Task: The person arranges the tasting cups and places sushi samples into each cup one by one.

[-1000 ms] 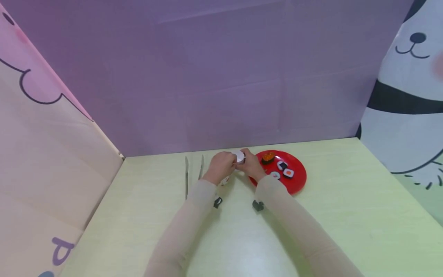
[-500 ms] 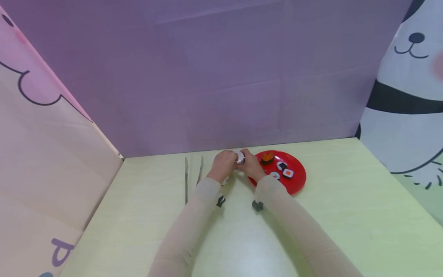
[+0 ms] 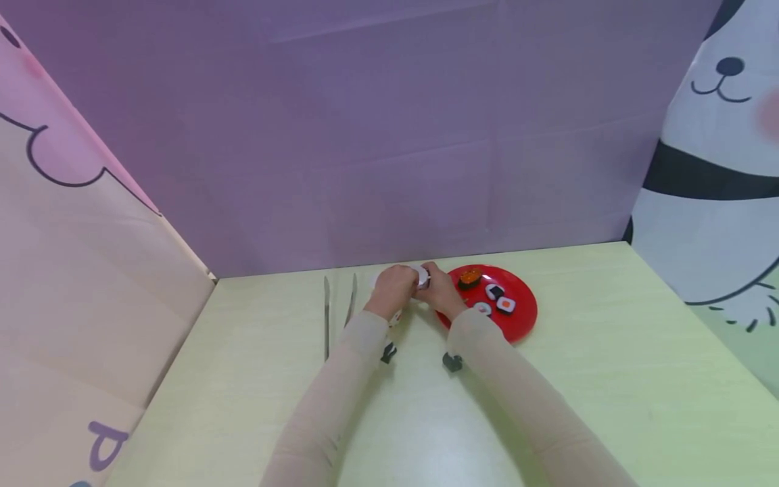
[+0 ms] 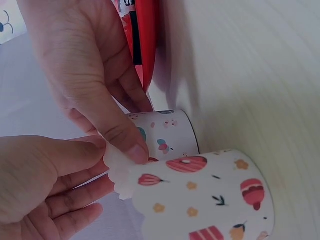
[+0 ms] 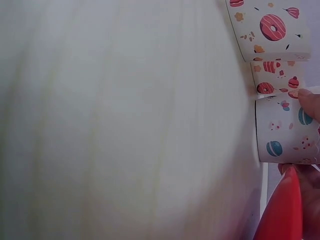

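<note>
Soft glare on the tabletop (image 3: 426,433), wrist views seemingly dimmer.

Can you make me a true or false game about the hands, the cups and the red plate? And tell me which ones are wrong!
1. The plate is red. True.
2. There is nothing on the plate. False: sushi pieces lie on it.
3. The right hand holds a cup with blue macaron pictures. True.
4. There is only one cup. False: the right wrist view also shows a cup with a pink donut picture.
5. Two long, thin metal things lie to the left of the plate. True.
</note>
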{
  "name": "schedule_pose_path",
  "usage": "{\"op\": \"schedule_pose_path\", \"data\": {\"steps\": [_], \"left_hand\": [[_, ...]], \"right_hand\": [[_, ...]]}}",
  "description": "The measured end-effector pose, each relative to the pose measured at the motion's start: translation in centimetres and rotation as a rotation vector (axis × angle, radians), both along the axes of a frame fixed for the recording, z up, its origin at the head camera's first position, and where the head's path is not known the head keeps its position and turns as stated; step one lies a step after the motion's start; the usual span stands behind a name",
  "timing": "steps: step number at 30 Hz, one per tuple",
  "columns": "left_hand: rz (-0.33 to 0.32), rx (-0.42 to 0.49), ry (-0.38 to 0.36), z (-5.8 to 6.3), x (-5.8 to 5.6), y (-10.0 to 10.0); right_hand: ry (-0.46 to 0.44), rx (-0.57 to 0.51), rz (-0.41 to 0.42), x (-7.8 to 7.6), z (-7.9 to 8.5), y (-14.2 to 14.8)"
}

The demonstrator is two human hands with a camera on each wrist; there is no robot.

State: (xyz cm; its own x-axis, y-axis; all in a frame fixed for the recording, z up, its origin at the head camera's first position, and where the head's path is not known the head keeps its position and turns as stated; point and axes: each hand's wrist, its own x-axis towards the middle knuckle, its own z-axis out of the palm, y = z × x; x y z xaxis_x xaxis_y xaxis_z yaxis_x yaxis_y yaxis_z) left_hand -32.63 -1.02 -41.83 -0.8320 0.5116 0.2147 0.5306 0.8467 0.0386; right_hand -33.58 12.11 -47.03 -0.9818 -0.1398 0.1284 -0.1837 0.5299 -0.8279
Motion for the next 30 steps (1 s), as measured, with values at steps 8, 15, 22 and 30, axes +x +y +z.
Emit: {"op": "schedule_pose_path", "data": {"steps": [8, 15, 22, 30], "left_hand": [[0.002, -0.026, 0.005, 0.2, 0.1, 0.0], [0.02, -0.059, 0.05, 0.7, 0.4, 0.0], [0.011, -0.095, 0.083, 1.7, 1.1, 0.2], [0.026, -0.084, 0.134, 2.9, 2.0, -0.3]], "right_hand": [[0.006, -0.007, 0.011, 0.0, 0.0, 0.0], [0.003, 0.003, 0.015, -0.2, -0.3, 0.1], [-0.038, 0.008, 0.008, -0.4, -0.3, 0.2], [-0.032, 0.018, 0.01, -0.3, -0.1, 0.1]]}}
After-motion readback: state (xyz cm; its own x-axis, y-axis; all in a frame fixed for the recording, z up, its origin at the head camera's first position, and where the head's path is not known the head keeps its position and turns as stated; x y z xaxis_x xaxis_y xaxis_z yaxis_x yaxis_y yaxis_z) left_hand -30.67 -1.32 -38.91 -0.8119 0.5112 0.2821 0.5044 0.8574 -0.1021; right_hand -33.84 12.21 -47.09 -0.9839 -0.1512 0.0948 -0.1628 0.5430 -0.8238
